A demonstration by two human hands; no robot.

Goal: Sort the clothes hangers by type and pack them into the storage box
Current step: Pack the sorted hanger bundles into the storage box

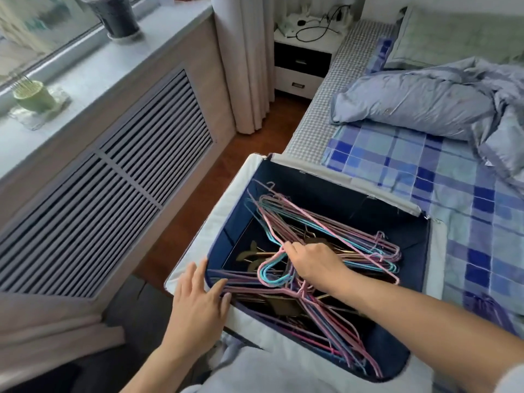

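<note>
A dark blue fabric storage box with white padded rims stands open on the bed's edge. Inside lies a tangle of thin pink, blue and purple wire hangers, spread across the box. Under them show brown wooden hangers on the box floor. My right hand reaches into the box and grips a bundle of pink and blue wire hangers near their hooks. My left hand rests flat on the box's near left rim, fingers spread, touching purple hanger ends there.
The bed with a blue checked sheet and a crumpled grey-blue duvet lies to the right. A radiator cover and windowsill with a green cup run along the left. A nightstand stands beyond, past a strip of wooden floor.
</note>
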